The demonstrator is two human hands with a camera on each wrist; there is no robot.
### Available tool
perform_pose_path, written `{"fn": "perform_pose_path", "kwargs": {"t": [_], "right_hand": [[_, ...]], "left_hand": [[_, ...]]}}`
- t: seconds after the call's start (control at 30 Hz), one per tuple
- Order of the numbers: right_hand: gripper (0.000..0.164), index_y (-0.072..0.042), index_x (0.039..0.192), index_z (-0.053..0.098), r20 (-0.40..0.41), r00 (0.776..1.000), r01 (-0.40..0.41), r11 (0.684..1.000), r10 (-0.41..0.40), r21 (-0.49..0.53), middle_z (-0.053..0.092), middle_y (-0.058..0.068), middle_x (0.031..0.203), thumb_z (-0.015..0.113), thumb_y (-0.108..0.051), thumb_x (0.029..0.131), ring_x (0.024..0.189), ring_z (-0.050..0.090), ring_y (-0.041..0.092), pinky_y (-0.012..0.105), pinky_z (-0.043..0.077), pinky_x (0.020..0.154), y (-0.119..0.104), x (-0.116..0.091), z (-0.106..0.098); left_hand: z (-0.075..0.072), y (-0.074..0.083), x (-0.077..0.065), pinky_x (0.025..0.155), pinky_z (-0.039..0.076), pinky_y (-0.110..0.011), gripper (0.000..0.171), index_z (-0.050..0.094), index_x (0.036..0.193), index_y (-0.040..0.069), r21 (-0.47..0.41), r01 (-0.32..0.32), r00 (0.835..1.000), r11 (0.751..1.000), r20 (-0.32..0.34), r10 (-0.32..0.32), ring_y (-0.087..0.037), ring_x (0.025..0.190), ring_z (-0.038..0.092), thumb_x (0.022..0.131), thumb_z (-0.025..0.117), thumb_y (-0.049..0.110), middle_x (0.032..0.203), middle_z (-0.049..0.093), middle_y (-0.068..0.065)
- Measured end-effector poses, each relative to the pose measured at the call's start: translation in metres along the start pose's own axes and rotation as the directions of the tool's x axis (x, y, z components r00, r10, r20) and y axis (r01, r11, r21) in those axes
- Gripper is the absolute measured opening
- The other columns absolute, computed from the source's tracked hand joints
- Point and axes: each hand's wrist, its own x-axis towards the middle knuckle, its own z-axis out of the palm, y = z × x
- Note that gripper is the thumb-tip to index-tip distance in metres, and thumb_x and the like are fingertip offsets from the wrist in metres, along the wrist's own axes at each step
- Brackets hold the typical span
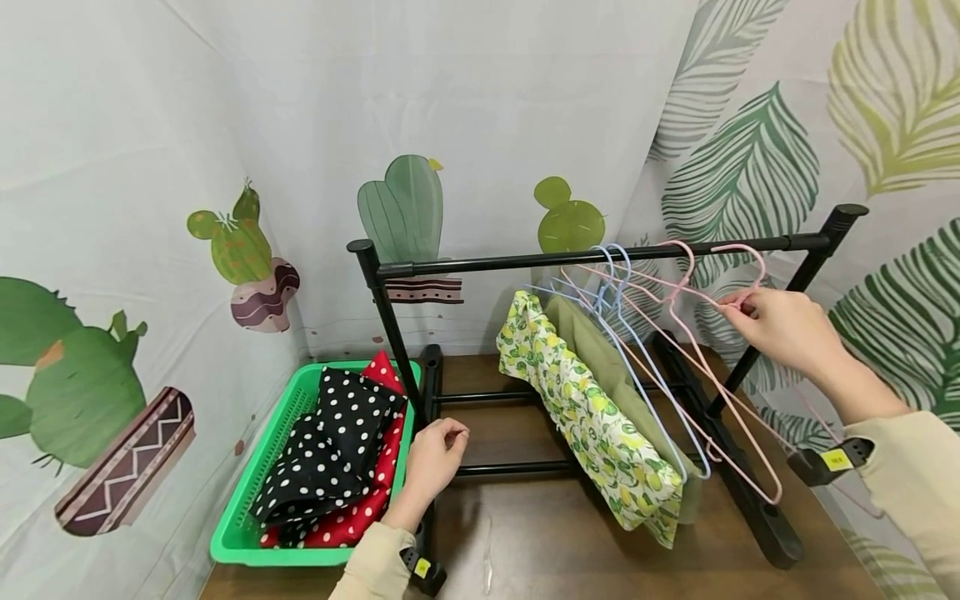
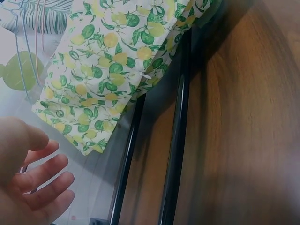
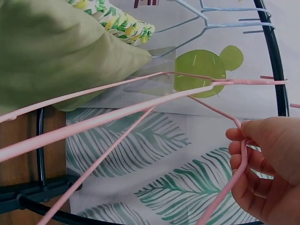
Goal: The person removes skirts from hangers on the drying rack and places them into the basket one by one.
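Pinching a pink hanger (image 3: 222, 194) just below a black rail (image 1: 487, 263), a person's right hand (image 1: 791, 329).
The left hand (image 1: 435, 457), loosely curled and empty, hangs near a green basket (image 1: 225, 543).

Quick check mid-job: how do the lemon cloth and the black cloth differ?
Print: the lemon cloth shows yellow lemons and green leaves on white; the black cloth has white dots.
Place: the lemon cloth hangs from the rack; the black cloth lies in the basket.
Pose: the lemon cloth drapes downward; the black cloth is bunched in folds.
Shared: both are patterned fabric.
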Motion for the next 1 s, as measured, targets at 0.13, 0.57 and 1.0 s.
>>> {"fn": "perform_pose_path", "kwargs": {"t": [0.13, 0.57, 1.0], "right_hand": [[0.027, -0.002, 0.082, 0.069, 0.006, 1.0, -0.012, 1.0, 0.012, 0.02, 0.065, 0.014, 0.068, 0.055, -0.022, 0.091, 0.041, 0.032, 0.015, 0.03, 0.023, 0.037, -0.002, 0.006, 0.002], [0.041, -0.012, 0.054, 0.04, 0.039, 0.999, -0.021, 1.0, 0.021, 0.004, 0.032, -0.002, 0.045, 0.054, -0.023, 0.091, 0.041, 0.03, 0.015, 0.028, 0.022, 0.041, -0.008, 0.018, 0.006], [0.04, -0.013, 0.055, 0.043, 0.126, 0.991, -0.056, 0.998, 0.052, 0.022, 0.034, -0.002, 0.047, 0.05, -0.025, 0.093, 0.043, 0.033, 0.016, 0.028, 0.024, 0.04, -0.01, 0.026, 0.013]], "left_hand": [[0.004, 0.003, 0.001, 0.059, 0.046, -0.023, 0.004, 0.069, 0.078, 0.018, -0.027, 0.006, 1.0, 1.0, -0.002, -0.006, -0.01, 0.068, 0.06, 0.081, 0.067, 0.016, 0.075, 0.063, 0.007], [0.016, 0.001, 0.006, 0.06, 0.046, -0.024, 0.005, 0.069, 0.08, 0.019, -0.041, 0.018, 1.0, 0.999, 0.004, -0.018, -0.008, 0.067, 0.059, 0.082, 0.066, 0.018, 0.075, 0.063, 0.008], [0.022, 0.003, 0.012, 0.064, 0.047, -0.023, 0.005, 0.069, 0.08, 0.018, -0.078, 0.031, 1.0, 0.996, 0.006, -0.031, -0.008, 0.069, 0.059, 0.083, 0.066, 0.017, 0.076, 0.063, 0.007]]}}
